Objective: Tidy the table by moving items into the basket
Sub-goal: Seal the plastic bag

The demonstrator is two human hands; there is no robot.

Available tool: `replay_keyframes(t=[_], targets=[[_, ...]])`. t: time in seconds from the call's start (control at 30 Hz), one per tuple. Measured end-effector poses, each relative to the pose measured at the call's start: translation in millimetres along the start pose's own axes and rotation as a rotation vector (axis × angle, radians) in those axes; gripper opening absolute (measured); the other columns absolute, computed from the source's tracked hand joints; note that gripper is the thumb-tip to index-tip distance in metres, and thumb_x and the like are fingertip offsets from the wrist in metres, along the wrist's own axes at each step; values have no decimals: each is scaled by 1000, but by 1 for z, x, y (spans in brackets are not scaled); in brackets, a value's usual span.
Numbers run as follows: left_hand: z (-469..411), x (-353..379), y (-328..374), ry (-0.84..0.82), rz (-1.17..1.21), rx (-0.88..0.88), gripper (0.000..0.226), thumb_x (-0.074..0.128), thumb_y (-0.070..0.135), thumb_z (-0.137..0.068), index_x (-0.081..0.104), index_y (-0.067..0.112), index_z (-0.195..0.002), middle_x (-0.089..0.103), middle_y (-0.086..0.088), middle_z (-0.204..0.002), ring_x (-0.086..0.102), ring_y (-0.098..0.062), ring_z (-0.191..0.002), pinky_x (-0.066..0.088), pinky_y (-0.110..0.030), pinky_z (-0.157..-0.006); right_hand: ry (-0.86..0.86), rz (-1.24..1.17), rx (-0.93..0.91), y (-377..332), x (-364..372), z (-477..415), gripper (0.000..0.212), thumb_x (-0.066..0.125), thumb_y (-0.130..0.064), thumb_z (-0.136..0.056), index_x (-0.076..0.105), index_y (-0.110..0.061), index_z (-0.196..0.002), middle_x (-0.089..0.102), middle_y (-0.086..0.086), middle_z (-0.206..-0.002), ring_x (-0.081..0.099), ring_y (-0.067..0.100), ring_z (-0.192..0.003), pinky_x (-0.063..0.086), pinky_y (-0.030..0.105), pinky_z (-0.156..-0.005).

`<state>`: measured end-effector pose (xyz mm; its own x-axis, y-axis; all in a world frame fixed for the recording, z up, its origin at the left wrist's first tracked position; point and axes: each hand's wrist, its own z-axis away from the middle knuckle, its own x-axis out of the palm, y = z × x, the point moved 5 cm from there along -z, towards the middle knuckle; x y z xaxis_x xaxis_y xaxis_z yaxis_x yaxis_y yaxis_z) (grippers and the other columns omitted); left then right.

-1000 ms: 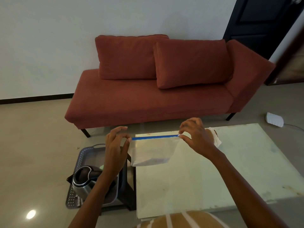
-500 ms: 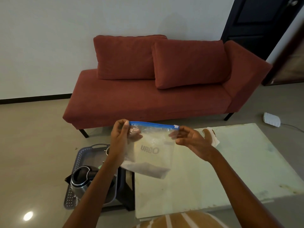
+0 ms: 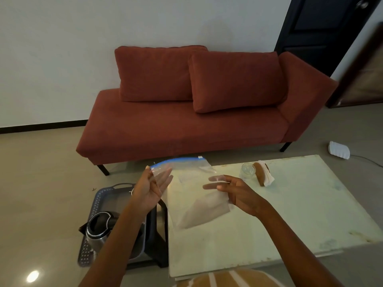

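Clear plastic with a blue seal, the zip bag [image 3: 192, 195] hangs in the air over the near-left part of the glass table [image 3: 290, 214]. The left hand [image 3: 148, 190] pinches its top corner, thumb in front and straight fingers showing through the plastic. The right hand [image 3: 240, 195] lies against the bag's other side with fingers extended; whether it grips I cannot tell. Left of the table, on the floor, stands the grey basket [image 3: 99, 195] with a steel kettle [image 3: 97, 230] inside. At the table's far edge stands a drinking glass [image 3: 247, 170].
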<state>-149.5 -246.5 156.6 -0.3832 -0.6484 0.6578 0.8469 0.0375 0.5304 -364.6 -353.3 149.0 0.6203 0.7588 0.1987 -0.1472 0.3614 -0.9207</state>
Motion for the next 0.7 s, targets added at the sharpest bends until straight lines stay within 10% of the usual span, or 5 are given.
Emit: replay_keyframes(t=[0.17, 0.37, 0.7], targets=[[0, -17, -32, -103, -426, -141, 67, 35, 61, -89, 41, 14, -136, 57, -11, -132, 54, -30, -121, 42, -44, -96, 78, -170, -67, -7, -2, 2, 26, 46, -4, -92, 60, -12, -112, 69, 5, -114, 63, 17, -101, 54, 28, -81], [9, -9, -45, -52, -585, -4, 29, 55, 11, -89, 58, 0, -115, 75, -5, -93, 70, -14, -81, 54, -28, -74, 191, -187, -52, -4, -11, -3, 26, 45, -5, -93, 60, -8, -113, 72, 3, -106, 63, 21, -102, 55, 33, -82], [7, -13, -38, -57, -570, 29, 22, 48, 18, -94, 66, 8, -99, 74, -2, -97, 69, -16, -85, 50, -38, -86, 522, -107, -30, -2, -21, -2, 11, 59, -3, -86, 65, -11, -89, 65, 10, -98, 62, 26, -92, 55, 30, -74]])
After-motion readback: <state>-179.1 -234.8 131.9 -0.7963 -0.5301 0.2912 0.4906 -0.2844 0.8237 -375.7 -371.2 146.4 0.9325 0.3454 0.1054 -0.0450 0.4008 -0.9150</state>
